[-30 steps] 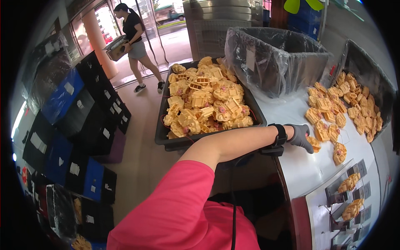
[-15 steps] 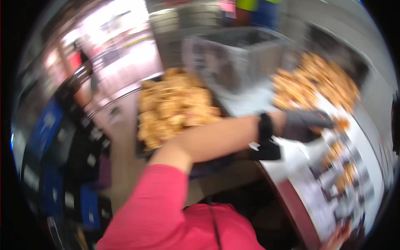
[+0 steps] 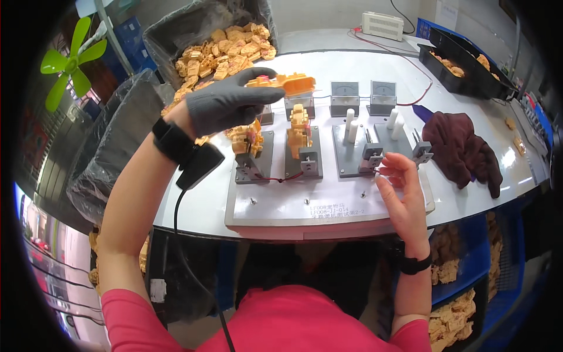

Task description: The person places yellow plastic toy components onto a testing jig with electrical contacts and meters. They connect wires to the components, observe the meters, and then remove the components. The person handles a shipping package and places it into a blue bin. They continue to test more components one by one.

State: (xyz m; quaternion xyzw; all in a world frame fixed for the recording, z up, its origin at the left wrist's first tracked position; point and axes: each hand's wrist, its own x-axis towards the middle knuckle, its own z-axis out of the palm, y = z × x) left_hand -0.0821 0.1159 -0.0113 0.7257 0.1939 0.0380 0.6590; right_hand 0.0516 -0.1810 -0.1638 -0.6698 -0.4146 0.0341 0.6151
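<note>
My left hand (image 3: 231, 101), in a grey glove, pinches a yellow-orange plastic part (image 3: 299, 85) above the back of the test board (image 3: 281, 205). My bare right hand (image 3: 403, 193) is at a small grey clamp (image 3: 372, 157) on the right-hand fixture plate (image 3: 347, 154). Its thumb and forefinger come together there; what lies between them is too small to make out. White pegs (image 3: 353, 128) stand up from that plate. On the left fixtures sit two more yellow parts, one (image 3: 247, 139) at the far left and one (image 3: 299, 132) beside it.
Panel meters (image 3: 345, 97) stand in a row behind the fixtures. A plastic-lined bin (image 3: 167, 35) of yellow parts stands at the back left. On the right are a dark brown cloth glove (image 3: 460, 144) and a black tray (image 3: 469, 64). A power supply (image 3: 382, 26) sits at the back.
My view has swung from the heaps of parts to the test board. My left hand has brought a yellow part over the board, and my right hand has come to the clamp.
</note>
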